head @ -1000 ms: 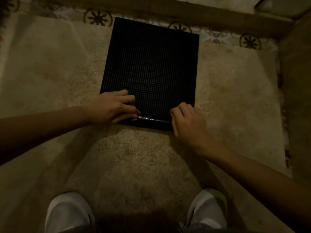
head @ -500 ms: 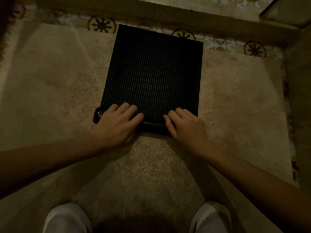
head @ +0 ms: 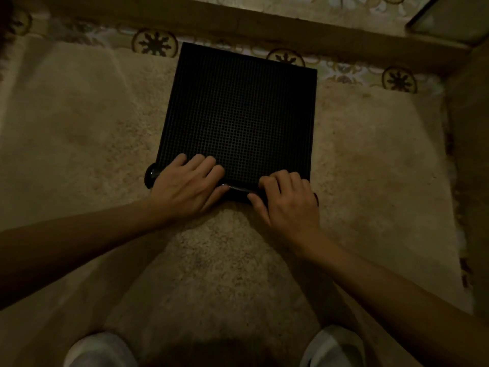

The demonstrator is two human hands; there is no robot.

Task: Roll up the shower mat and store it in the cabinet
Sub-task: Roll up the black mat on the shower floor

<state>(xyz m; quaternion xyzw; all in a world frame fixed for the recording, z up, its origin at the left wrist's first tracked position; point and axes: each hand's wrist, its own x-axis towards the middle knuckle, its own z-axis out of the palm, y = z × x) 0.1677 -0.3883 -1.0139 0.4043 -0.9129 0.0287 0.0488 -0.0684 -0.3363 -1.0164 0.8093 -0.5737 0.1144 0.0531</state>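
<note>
The light is dim and warm, so fine detail is hard to make out. At 9 o'clock the beige rug (head: 79, 133) fills the floor. The left hand (head: 185, 186) lies palm down on the near, rolled edge of the black shower mat (head: 238, 115), fingers spread and only slightly curled over the roll, thumb tucked against its near side. A rounded end of the roll pokes out just left of that hand at 9 o'clock; most of the roll is hidden under both hands. The mat's unrolled part lies flat toward 12 o'clock, its far edge over the patterned tile strip (head: 156, 43). The right hand (head: 288, 202) grips the roll with fingers curled tightly over it. At 6 o'clock two white shoes (head: 100, 350) are cut off by the frame. No cabinet can be identified.
</note>
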